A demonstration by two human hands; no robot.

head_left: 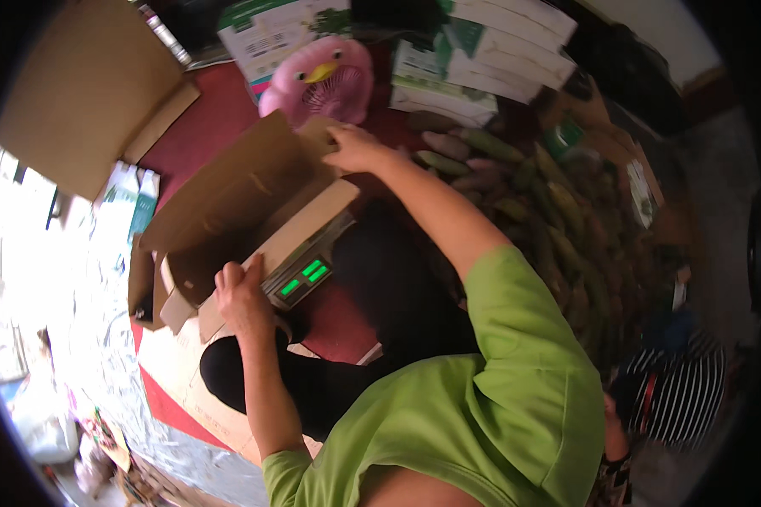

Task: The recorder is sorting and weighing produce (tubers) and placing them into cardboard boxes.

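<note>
An open brown cardboard box (228, 211) lies tilted on a digital scale (306, 275) with a lit green display. My left hand (243, 296) grips the box's near flap, right beside the display. My right hand (357, 148) reaches across and holds the far flap at the box's upper corner. The box's inside looks bare from what shows. My green sleeve and black-trousered knee (254, 372) fill the lower middle.
A heap of long green and purplish produce (533, 211) lies to the right. A pink bird-faced fan (321, 80) and white-green cartons (482, 59) stand behind. Flat cardboard (84, 93) lies at upper left. A person in a striped top (676, 389) crouches at lower right.
</note>
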